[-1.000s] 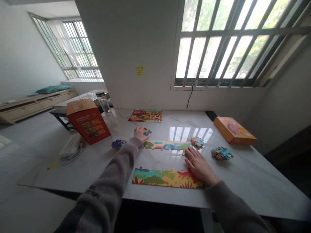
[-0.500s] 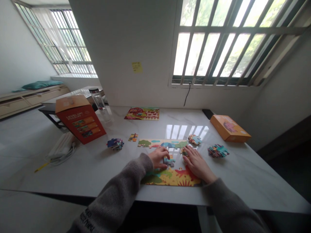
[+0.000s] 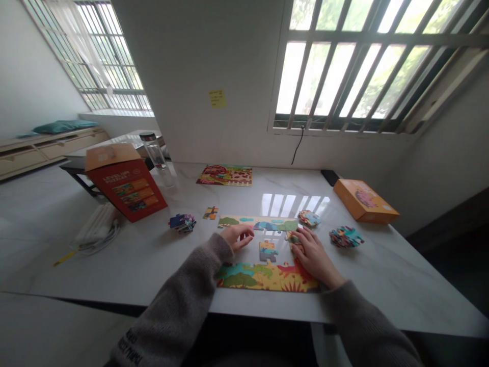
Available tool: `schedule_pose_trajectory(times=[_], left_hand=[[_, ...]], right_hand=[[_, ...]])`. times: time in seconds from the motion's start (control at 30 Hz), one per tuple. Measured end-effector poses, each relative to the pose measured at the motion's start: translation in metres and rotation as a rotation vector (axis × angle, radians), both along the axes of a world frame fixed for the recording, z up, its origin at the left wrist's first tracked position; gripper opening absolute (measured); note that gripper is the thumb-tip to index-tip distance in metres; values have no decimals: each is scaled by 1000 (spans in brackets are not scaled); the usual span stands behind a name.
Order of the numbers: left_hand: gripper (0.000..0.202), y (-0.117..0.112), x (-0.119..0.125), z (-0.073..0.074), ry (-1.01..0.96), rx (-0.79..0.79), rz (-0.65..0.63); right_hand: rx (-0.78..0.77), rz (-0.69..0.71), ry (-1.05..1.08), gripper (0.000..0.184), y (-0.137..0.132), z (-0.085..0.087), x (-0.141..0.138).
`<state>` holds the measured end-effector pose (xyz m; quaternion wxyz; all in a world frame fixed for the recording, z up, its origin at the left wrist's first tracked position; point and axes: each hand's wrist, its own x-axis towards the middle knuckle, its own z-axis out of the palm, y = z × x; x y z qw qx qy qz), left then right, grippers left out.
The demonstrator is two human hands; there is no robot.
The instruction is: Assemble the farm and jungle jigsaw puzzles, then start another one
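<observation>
My left hand (image 3: 237, 236) hovers over the white table with loosely curled fingers and holds nothing. Just right of it lies a single puzzle piece (image 3: 267, 251), set against the top edge of the lower assembled strip (image 3: 263, 276). My right hand (image 3: 312, 253) rests palm down with its fingers flat, on the right end of that strip and on a small piece (image 3: 292, 237) at its fingertips. The upper assembled strip (image 3: 257, 223) lies just beyond both hands.
Loose piece piles sit at the left (image 3: 182, 223), at the middle right (image 3: 308, 218) and at the right (image 3: 346, 237). A lone piece (image 3: 210, 213), a finished puzzle (image 3: 226, 175), a red box (image 3: 126, 181), an orange box (image 3: 364, 202), a bottle (image 3: 155, 151) and cables (image 3: 97, 232) surround them.
My left hand carried a piece from the far left to the lower strip, set it down and let go, then pulled back left. My right hand stayed put.
</observation>
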<state>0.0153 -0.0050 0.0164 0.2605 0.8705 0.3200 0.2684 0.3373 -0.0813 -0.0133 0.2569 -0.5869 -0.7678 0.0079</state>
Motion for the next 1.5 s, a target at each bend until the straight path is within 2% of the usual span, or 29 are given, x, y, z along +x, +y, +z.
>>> schedule_pose_trajectory(times=[0.13,0.27,0.33,0.53,0.73,0.97,1.13,1.37,1.43,1.5], left_hand=[[12,3,-3,-6,50,55,65],[11,9,-4,-10,74,226,151],[13,11,-5,-10,71,245,141],[15,12,-4,-14,50,212,107],[15,14,-5,-17,71,211,114],[17,14,-12,-6,116,219,220],[20,15,-12,-10,94,182,189],[21,14,-8,-14,141,199,180],[28,10,-5,-13,150,220,150],[43,6,-1,-13,175,232,123]], right_hand=[[22,46,27,35,-4,10,-4],[-33,255,47,25,-8,27,-25],[-79,339,31,20,-8,36,-37],[-181,351,-56,12,-5,53,-56],[-200,314,-86,16,3,49,-53],[-183,338,-136,24,5,49,-55],[-180,346,-205,33,12,51,-63],[-128,442,-106,46,26,46,-68],[-122,449,-84,48,28,44,-68],[-123,440,-75,50,28,42,-69]])
